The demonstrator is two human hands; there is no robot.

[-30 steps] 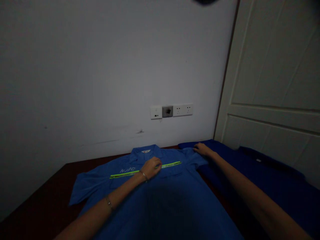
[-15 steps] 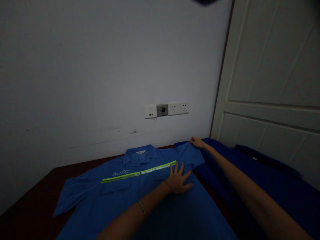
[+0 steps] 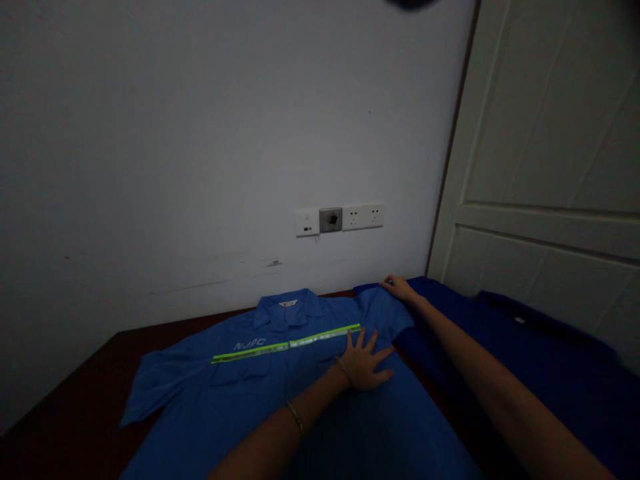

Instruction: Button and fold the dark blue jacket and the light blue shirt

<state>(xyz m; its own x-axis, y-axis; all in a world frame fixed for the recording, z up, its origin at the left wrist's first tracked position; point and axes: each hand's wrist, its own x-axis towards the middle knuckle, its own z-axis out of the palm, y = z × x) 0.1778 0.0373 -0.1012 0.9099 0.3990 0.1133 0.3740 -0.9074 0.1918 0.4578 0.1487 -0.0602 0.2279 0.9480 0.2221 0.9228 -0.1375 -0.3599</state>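
- Short-sleeved work shirt (image 3: 250, 407), blue: laid out face up on the dark red surface (image 3: 75, 393), collar (image 3: 289, 312) towards the wall (image 3: 200, 147), lower part running towards the wearer of the camera and out of view.
- Reflective stripe (image 3: 250, 353), yellow-green and silver: across the shirt's chest; pale lettering (image 3: 250, 344), apparently "NJPC", just above its left portion.
- Neck label (image 3: 289, 303), white: inside the collar; its print too small to read.
- Left hand (image 3: 367, 365): palm down on the shirt's chest, near the right end of the stripe; grip spread, fingers fanned apart over the cloth.
- Bracelets, two, on the left arm: a thin one (image 3: 343, 371) at the wrist, another (image 3: 295, 417) farther up the forearm.
- Right hand (image 3: 400, 289): at the upper edge of the right-side sleeve (image 3: 393, 313), fingers bent; cannot tell whether the grip pinches the fabric or merely rests on it.
- Dark blue garment (image 3: 500, 360): spread at the right, beside the shirt, the right-side sleeve overlapping it; small white tag (image 3: 520, 320) near its far edge.
- Wall plates: white plate (image 3: 307, 223), grey plate (image 3: 331, 219) and double white socket (image 3: 363, 217), in a row above the shirt.
- Panelled door (image 3: 545, 167), pale: at the right, beyond the dark blue garment.
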